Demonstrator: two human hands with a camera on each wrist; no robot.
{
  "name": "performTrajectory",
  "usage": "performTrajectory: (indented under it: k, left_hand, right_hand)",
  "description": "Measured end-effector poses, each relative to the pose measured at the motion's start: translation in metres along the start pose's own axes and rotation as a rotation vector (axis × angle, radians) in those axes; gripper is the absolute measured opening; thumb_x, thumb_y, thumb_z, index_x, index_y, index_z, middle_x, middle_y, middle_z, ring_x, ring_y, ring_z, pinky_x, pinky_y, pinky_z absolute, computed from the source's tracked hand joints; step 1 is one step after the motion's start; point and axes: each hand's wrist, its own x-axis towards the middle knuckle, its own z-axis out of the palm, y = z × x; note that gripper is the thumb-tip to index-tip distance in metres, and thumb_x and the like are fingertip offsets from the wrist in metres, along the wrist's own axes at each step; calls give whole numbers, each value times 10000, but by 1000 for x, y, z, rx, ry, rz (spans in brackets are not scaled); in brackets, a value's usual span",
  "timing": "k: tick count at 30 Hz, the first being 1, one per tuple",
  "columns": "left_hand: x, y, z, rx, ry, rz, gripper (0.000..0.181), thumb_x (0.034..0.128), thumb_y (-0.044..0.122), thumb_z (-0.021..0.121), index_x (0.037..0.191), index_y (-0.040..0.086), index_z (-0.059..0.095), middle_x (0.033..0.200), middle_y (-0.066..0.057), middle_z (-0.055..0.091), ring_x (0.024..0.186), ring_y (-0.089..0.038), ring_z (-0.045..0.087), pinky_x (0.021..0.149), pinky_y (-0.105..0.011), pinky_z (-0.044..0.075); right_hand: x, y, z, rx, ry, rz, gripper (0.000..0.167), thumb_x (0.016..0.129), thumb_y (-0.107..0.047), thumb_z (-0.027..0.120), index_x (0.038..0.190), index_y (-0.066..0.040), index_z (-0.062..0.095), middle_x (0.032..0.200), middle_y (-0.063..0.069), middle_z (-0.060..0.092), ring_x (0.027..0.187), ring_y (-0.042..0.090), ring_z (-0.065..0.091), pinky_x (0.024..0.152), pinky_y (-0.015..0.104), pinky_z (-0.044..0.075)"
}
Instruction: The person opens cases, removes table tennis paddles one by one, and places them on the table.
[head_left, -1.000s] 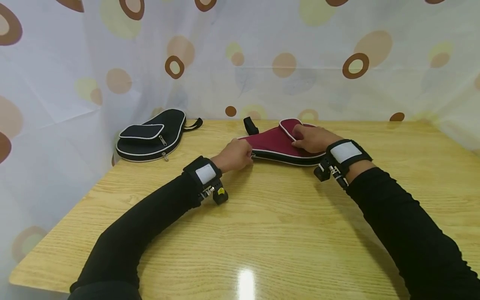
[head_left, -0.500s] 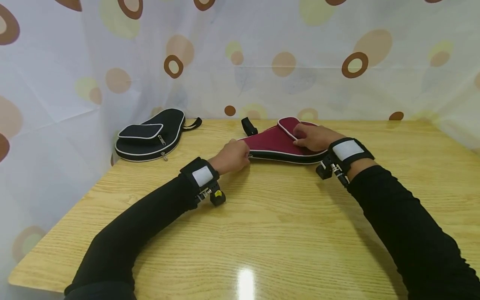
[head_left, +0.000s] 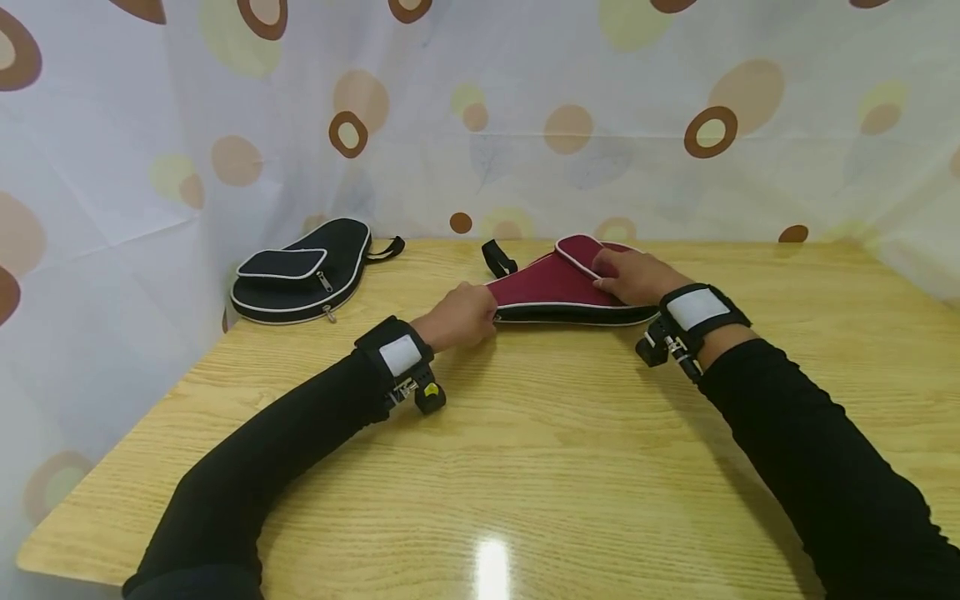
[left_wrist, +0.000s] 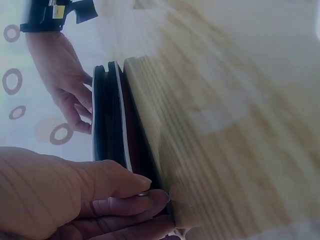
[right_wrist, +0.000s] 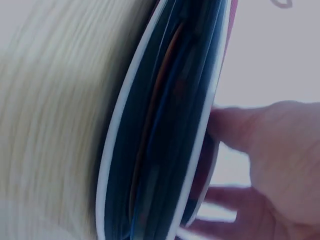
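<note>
A dark red table tennis bat case (head_left: 540, 283) with white piping lies on the wooden table, its narrow end to the left. My left hand (head_left: 459, 317) is at that end, pinching a small metal zipper pull (left_wrist: 143, 193) between thumb and forefinger. My right hand (head_left: 637, 277) grips the raised pocket on the case's wide part, thumb on the near side. In the right wrist view the case's side gapes along the zip, and a thin brown and blue edge (right_wrist: 159, 85) shows inside; the rest of that object is hidden.
A black bat case (head_left: 322, 275) with white piping and a wrist loop lies at the back left of the table (head_left: 540, 467). A black strap (head_left: 498, 258) stands up behind the red case. A patterned curtain (head_left: 525, 100) hangs behind and to the left.
My left hand has shifted slightly left and toward me with the zipper pull. My right hand has moved a little to the right, and the case's near side has turned slightly.
</note>
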Motion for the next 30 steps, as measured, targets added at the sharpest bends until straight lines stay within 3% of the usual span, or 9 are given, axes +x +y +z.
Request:
performTrajectory:
  k: [4, 8, 11, 15, 22, 26, 28, 30]
  left_hand:
    - [1, 1, -1, 8, -23, -16, 407, 901, -1, 668, 568, 114, 464, 587, 31, 416, 596, -117, 413, 557, -215, 310]
    - [3, 5, -3, 5, -43, -18, 405, 913, 19, 676, 576, 110, 470, 595, 31, 426, 585, -107, 415, 543, -210, 309]
    - [4, 9, -3, -2, -48, -12, 422, 913, 20, 677, 566, 112, 457, 576, 35, 411, 560, -99, 406, 533, -210, 302]
    - [6, 18, -2, 7, -53, 5, 432, 914, 32, 686, 557, 115, 456, 554, 41, 389, 542, -97, 384, 520, -214, 290]
    - [8, 35, 3, 5, -45, 57, 357, 891, 6, 684, 599, 95, 499, 571, 31, 411, 581, -123, 403, 541, -219, 322]
    - [7, 42, 4, 3, -31, 76, 330, 879, -8, 678, 619, 90, 500, 578, 30, 396, 622, -148, 424, 565, -226, 323]
    - [6, 43, 5, 5, -27, 79, 333, 875, -8, 681, 620, 93, 493, 579, 34, 390, 627, -149, 427, 568, -227, 318]
    - [6, 43, 6, 8, -28, 77, 332, 877, -1, 687, 625, 93, 493, 582, 34, 393, 627, -147, 431, 567, -227, 317]
  right_hand:
    - [-4, -17, 2, -27, 35, 98, 454, 1043, -236, 530, 1346, 95, 460, 1216, 334, 570, 1093, 454, 537, 958, 570, 421]
    - [-8, -44, 5, -11, 79, 290, 729, 1032, -404, 527, 1486, 107, 275, 1415, 440, 321, 1307, 606, 333, 1041, 699, 327]
    - [-10, -61, 10, 8, 146, 370, 826, 1004, -466, 558, 1518, 85, 219, 1448, 449, 198, 1329, 650, 249, 1023, 752, 305]
    - [-8, -75, 12, 5, 166, 370, 805, 981, -473, 598, 1456, 106, 303, 1413, 426, 229, 1300, 625, 297, 988, 749, 359]
    - [-1, -90, 13, -36, 30, 287, 711, 1028, -497, 495, 1322, 150, 515, 1318, 429, 430, 1248, 593, 403, 1029, 669, 341]
    - [6, -95, 16, -68, -3, 298, 640, 1042, -526, 436, 1093, 66, 675, 1215, 342, 588, 1202, 527, 496, 990, 636, 398]
    - [9, -96, 17, -76, -12, 294, 593, 1042, -525, 435, 928, -3, 692, 1116, 258, 661, 1134, 465, 565, 924, 590, 440]
    - [11, -96, 18, -57, -19, 292, 537, 1038, -506, 455, 858, -42, 657, 1096, 225, 675, 1088, 440, 600, 887, 578, 453]
